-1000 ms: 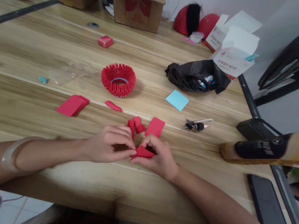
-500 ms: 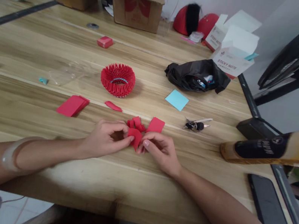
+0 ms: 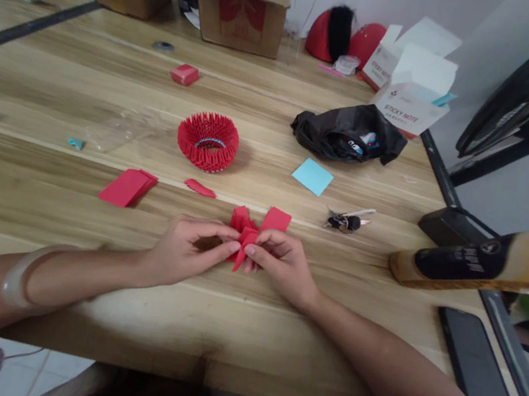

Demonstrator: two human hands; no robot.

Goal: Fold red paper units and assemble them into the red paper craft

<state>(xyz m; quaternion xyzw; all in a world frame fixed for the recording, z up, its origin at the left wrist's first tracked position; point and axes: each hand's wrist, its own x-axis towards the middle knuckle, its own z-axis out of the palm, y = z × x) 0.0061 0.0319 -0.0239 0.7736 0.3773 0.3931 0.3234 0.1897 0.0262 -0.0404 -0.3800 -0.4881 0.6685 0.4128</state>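
Observation:
Between the fingers of both hands is a small piece of red paper [image 3: 245,243], partly folded with a point hanging down. My left hand [image 3: 189,250] pinches its left side. My right hand [image 3: 283,265] pinches the right side, thumb in front. Just behind lie loose folded red paper pieces [image 3: 241,216], partly hidden by the held paper. A flat red paper stack [image 3: 278,219] rests by my right fingertips. A red bowl of many folded paper points [image 3: 208,141] stands farther back, with a light-blue ring inside. In front of it is a narrow red strip [image 3: 200,187].
To the left lies a fanned red paper stack [image 3: 128,187] near a clear plastic wrapper [image 3: 121,130]. A blue paper square [image 3: 313,176], keys [image 3: 346,222] and a black bag [image 3: 349,134] are to the right. A bottle [image 3: 461,261] and phone [image 3: 483,376] line the right edge.
The held red paper has gone from a wide, curved sheet to a narrower, folded shape. My right thumb has moved left onto it. The other things stay put.

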